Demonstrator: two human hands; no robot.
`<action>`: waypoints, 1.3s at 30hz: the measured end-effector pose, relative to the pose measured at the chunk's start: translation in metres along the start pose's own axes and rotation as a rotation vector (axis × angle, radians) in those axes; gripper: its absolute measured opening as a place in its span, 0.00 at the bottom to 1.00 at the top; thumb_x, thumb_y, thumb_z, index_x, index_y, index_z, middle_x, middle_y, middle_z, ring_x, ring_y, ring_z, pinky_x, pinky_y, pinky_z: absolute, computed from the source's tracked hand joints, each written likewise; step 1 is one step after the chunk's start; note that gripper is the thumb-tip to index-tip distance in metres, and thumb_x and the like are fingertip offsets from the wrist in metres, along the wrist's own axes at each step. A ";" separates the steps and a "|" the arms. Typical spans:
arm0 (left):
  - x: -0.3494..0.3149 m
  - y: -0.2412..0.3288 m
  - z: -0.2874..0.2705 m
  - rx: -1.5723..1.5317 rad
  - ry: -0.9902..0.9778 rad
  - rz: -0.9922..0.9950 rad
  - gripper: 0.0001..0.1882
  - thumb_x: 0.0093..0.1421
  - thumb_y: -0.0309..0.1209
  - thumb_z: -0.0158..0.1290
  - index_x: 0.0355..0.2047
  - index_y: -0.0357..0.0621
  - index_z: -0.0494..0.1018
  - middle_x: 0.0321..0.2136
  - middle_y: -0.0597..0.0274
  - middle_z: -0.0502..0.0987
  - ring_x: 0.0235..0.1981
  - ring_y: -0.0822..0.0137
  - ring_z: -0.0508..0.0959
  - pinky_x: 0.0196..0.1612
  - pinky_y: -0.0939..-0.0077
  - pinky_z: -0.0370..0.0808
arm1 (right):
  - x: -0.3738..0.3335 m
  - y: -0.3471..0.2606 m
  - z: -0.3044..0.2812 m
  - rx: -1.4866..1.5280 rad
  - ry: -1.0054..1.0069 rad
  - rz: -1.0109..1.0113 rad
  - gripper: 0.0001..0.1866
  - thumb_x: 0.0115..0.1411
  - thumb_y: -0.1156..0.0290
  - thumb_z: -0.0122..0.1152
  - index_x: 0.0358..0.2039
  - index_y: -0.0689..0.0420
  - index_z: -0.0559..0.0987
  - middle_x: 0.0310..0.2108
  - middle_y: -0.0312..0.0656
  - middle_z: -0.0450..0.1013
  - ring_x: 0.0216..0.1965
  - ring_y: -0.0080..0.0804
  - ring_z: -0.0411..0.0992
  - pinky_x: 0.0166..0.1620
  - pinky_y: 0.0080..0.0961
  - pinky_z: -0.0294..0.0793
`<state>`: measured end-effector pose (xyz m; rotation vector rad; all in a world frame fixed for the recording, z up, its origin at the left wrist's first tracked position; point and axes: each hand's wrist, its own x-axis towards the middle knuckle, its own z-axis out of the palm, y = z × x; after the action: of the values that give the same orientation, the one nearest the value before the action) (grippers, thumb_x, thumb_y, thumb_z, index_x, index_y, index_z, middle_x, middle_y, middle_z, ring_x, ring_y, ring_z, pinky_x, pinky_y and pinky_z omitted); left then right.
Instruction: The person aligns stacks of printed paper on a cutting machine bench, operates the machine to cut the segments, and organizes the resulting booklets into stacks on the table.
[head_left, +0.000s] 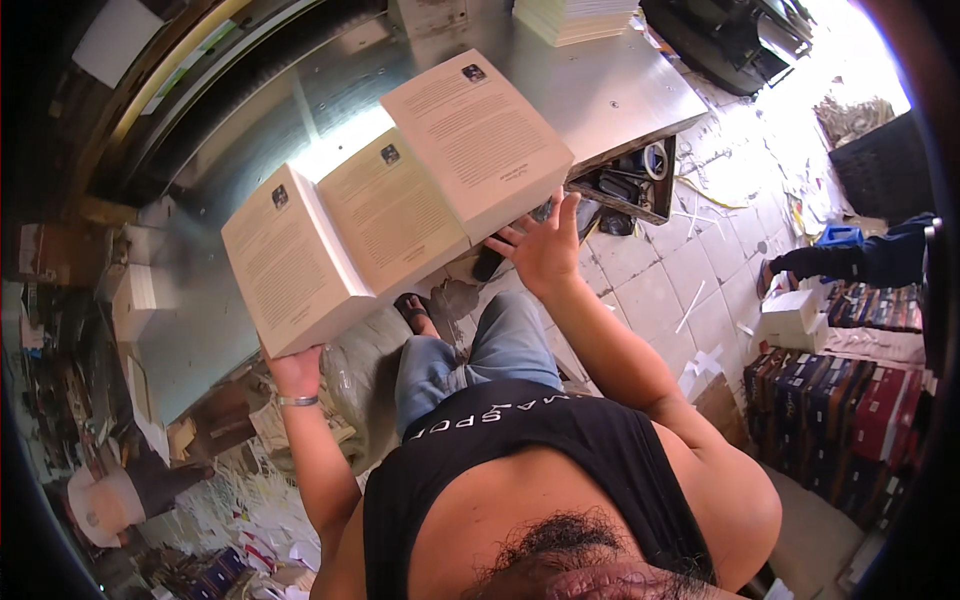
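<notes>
Three stacks of cream-coloured printed books or covers lie side by side on a metal table: a left stack [285, 255], a lower middle stack [390, 200] and a taller right stack [480, 135]. Each top sheet carries text and a small dark picture. My left hand [292, 372], below a wrist band, is against the near end of the left stack, its fingers mostly hidden by it. With fingers spread, my right hand [545, 248] is at the near edge of the right stack; whether it touches is unclear.
The metal table [640, 85] bears another paper pile [575, 18] at its far side. An open drawer [640, 185] with loose items juts out at right. Bundles of books [835, 410] stand on the tiled floor, and paper scraps lie at lower left. Another person's leg [850, 260] shows at right.
</notes>
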<state>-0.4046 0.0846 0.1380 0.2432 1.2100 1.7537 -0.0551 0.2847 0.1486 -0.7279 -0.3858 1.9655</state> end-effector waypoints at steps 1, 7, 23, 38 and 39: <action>0.000 0.002 0.007 0.002 -0.006 -0.001 0.30 0.64 0.58 0.39 0.58 0.56 0.65 0.56 0.66 0.69 0.56 0.59 0.70 0.52 0.56 0.69 | 0.001 0.003 -0.004 -0.028 -0.015 -0.050 0.57 0.48 0.20 0.45 0.70 0.31 0.36 0.69 0.54 0.44 0.65 0.64 0.50 0.60 0.66 0.51; -0.001 0.003 -0.016 -0.058 0.056 0.032 0.29 0.65 0.57 0.40 0.59 0.57 0.65 0.56 0.65 0.70 0.56 0.62 0.69 0.52 0.56 0.70 | -0.002 -0.027 -0.009 -0.031 0.026 -0.214 0.51 0.53 0.25 0.46 0.70 0.30 0.37 0.69 0.49 0.46 0.67 0.52 0.48 0.61 0.65 0.51; 0.012 -0.012 -0.038 -0.178 0.110 0.020 0.31 0.65 0.51 0.43 0.63 0.49 0.61 0.60 0.58 0.67 0.59 0.54 0.68 0.57 0.48 0.67 | 0.036 -0.056 -0.085 0.212 0.298 -0.403 0.46 0.61 0.31 0.39 0.64 0.59 0.60 0.63 0.44 0.62 0.62 0.42 0.62 0.65 0.38 0.57; 0.030 -0.009 -0.055 -0.141 -0.010 -0.021 0.31 0.63 0.56 0.43 0.58 0.51 0.66 0.57 0.59 0.69 0.58 0.55 0.68 0.57 0.44 0.65 | 0.049 -0.071 -0.070 0.476 0.197 -0.563 0.31 0.63 0.41 0.50 0.52 0.55 0.72 0.51 0.44 0.72 0.54 0.44 0.70 0.57 0.46 0.69; 0.031 -0.009 -0.055 -0.137 -0.018 -0.014 0.31 0.63 0.56 0.43 0.58 0.51 0.66 0.57 0.59 0.69 0.58 0.55 0.68 0.57 0.44 0.65 | 0.050 -0.074 -0.074 0.486 0.224 -0.609 0.30 0.62 0.41 0.51 0.50 0.55 0.72 0.49 0.43 0.73 0.53 0.43 0.70 0.57 0.45 0.69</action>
<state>-0.4494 0.0755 0.0939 0.1689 1.0709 1.8105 0.0251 0.3618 0.1149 -0.4364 0.0209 1.3075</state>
